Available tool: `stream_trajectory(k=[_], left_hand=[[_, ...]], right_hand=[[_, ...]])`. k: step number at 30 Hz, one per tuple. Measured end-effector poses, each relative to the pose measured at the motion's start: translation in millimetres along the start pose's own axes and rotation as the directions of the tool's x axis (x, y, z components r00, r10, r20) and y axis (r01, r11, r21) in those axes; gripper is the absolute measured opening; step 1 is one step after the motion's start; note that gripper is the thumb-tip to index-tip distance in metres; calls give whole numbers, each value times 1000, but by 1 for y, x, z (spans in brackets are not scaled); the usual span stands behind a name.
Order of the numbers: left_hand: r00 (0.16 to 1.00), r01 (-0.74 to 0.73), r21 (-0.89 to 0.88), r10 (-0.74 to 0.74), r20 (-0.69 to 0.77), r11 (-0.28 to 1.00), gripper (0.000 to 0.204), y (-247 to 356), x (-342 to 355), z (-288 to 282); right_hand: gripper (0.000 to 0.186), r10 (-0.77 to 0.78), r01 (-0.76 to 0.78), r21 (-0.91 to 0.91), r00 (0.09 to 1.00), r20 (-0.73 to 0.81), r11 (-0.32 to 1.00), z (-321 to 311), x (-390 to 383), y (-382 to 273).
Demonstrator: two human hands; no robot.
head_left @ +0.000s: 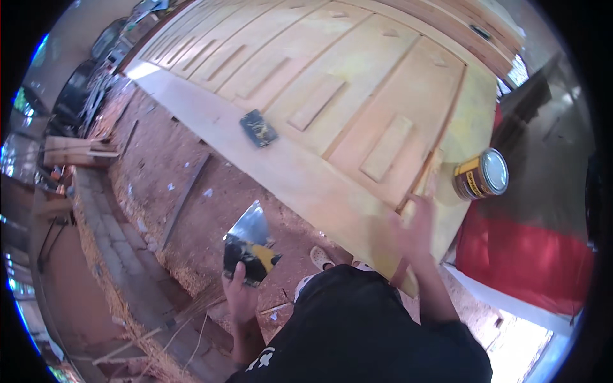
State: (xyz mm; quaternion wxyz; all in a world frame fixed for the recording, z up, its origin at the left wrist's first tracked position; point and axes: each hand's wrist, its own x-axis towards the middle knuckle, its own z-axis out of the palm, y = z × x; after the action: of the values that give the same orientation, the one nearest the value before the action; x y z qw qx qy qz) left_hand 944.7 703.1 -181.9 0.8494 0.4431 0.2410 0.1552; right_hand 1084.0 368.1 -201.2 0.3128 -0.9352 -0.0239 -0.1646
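My left hand [237,287] is closed, thumb on top, around a putty knife [252,223] with a broad shiny metal blade. A dark, flat piece [246,255] smeared with yellow putty sits in the same grip; I cannot tell whether it is part of the knife. My right hand [414,230] is over the near right corner of a large pale wooden panelled door [306,169]. Motion blurs its fingers, and whether they hold anything is unclear. Just beyond them stands a yellow and brown tin [469,179] with a silver lid. A dark, yellow-smeared block [258,129] lies on the door's left border.
Raised rectangular wood blocks [387,148] dot the door panels. Red and grey sheeting [523,262] hangs at the right. Below lies a reddish dirt floor [223,185] with paper scraps, a long strip of wood [185,201] and a row of bricks [121,236] edged with shavings.
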Motion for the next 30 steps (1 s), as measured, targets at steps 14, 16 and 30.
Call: stream_trajectory(k=[14, 16, 30], left_hand=[[999, 3, 53, -5, 41, 999, 40, -13, -5, -3], [999, -29, 48, 28, 27, 998, 41, -14, -12, -12], [969, -205, -35, 198, -150, 978, 40, 3, -55, -51]], right_hand=[[40, 409, -396, -105, 897, 168, 912, -42, -14, 43], [36, 416, -448, 81, 873, 253, 890, -48, -16, 48], [36, -125, -47, 392, 907, 403, 919, 98, 54, -108]])
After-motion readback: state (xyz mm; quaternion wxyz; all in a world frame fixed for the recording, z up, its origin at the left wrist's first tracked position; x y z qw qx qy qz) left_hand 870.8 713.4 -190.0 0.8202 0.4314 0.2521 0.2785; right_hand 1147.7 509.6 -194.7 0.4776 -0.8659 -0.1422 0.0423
